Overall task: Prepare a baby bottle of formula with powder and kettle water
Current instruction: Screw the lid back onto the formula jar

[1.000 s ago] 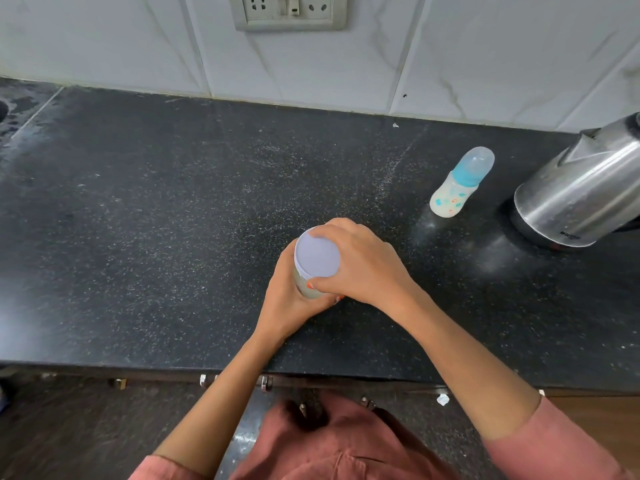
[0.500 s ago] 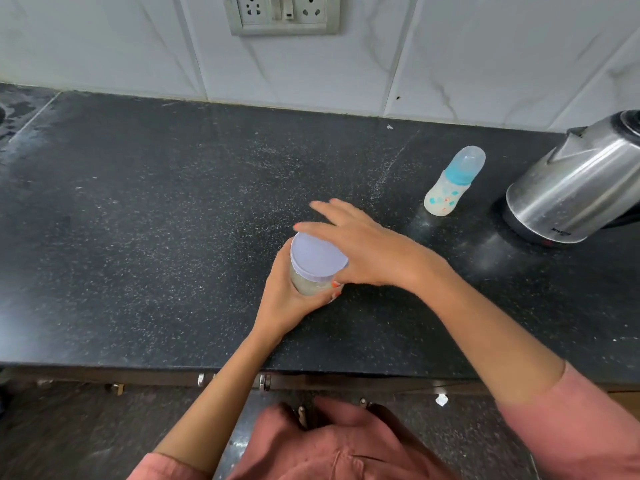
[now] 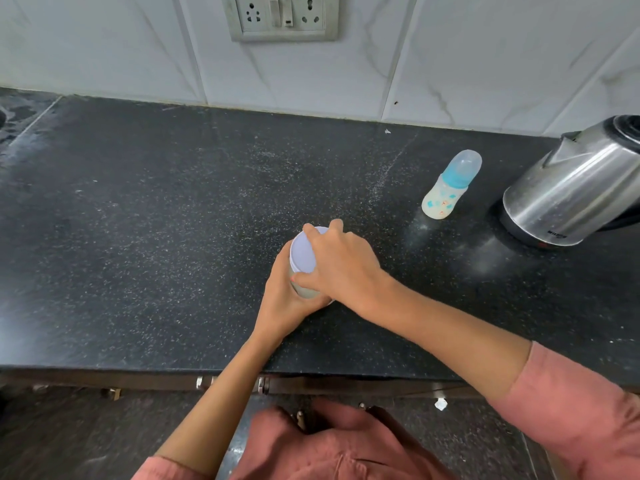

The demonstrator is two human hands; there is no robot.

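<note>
While the left hand (image 3: 284, 301) gripped the powder jar (image 3: 304, 292) on the surface (image 3: 138, 237) and the right hand (image 3: 346, 265) curled over its lid (image 3: 302, 252), working that lid seemed the step in hand, the next move calling for a firm twist, with the capped baby bottle (image 3: 450, 187) standing beside the kettle (image 3: 571, 188).

A black speckled stone countertop (image 3: 138, 237) runs left to right, dusted with pale streaks. At its far edge, white marble-veined wall tiles (image 3: 485, 57) carry a grey-framed double socket plate (image 3: 282, 17). Below the near edge lie dark cabinet fronts (image 3: 156, 384) with metal handles (image 3: 262, 384) and a dark speckled floor (image 3: 69, 441).
</note>
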